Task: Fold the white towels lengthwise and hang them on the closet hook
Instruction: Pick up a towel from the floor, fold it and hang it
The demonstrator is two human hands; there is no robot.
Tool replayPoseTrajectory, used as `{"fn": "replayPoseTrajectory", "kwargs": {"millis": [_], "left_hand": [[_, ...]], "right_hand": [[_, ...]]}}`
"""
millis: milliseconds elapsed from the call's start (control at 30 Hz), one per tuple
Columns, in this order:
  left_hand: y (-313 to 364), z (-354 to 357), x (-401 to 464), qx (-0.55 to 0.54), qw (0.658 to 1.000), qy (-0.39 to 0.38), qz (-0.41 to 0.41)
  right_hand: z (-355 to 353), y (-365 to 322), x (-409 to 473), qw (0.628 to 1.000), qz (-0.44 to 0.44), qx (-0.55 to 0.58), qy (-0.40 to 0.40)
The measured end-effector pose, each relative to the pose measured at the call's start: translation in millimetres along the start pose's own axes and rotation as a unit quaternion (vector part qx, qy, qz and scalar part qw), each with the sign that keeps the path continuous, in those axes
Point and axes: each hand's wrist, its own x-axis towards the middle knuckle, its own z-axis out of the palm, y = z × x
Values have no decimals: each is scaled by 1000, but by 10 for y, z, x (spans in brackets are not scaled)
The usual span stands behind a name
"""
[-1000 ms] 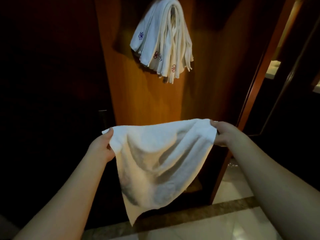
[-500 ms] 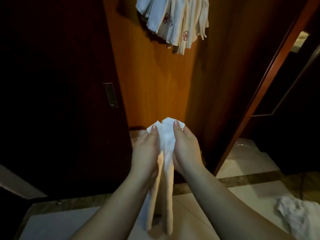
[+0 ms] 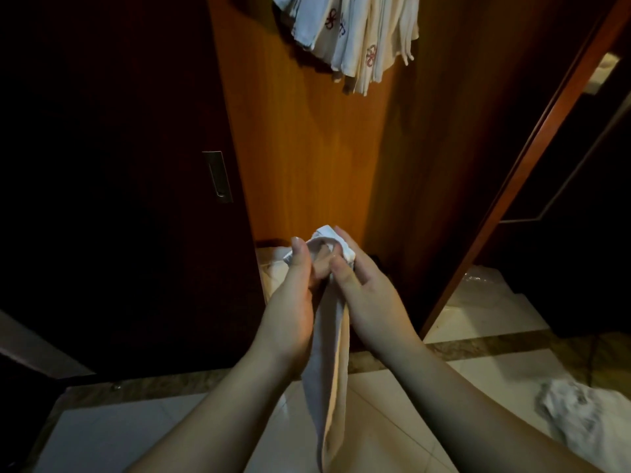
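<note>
A white towel (image 3: 329, 370) hangs as a narrow folded strip between my hands, low in the middle of the view. My left hand (image 3: 293, 295) and my right hand (image 3: 362, 291) are pressed together at its top end, both gripping the bunched corners, which curl over my fingertips. Above, a bundle of folded white towels (image 3: 355, 35) with small red and purple flower marks hangs against the orange wooden closet panel (image 3: 307, 158). The hook itself is out of view.
A dark closet door with a metal recessed handle (image 3: 218, 177) stands on the left. A reddish door frame (image 3: 532, 158) slants on the right. A crumpled pile of white towels (image 3: 580, 418) lies on the pale tiled floor (image 3: 112, 435) at lower right.
A second ago the towel was spread wide between my hands. My hands then came together, folding it into a narrow strip, and now its top corners are curled over my fingers. The view tilted down.
</note>
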Motion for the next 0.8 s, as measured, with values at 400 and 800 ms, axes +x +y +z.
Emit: {"fn": "replayPoseTrajectory", "kwargs": {"millis": [400,800], "left_hand": [[-65,-430,259,323,921,104,189],[458,-1088,591,685,682,-62,248]], "right_hand": [[-400,-203,299,999,-21,4,39],[-1076,-186,432,991,-20,-132,26]]}}
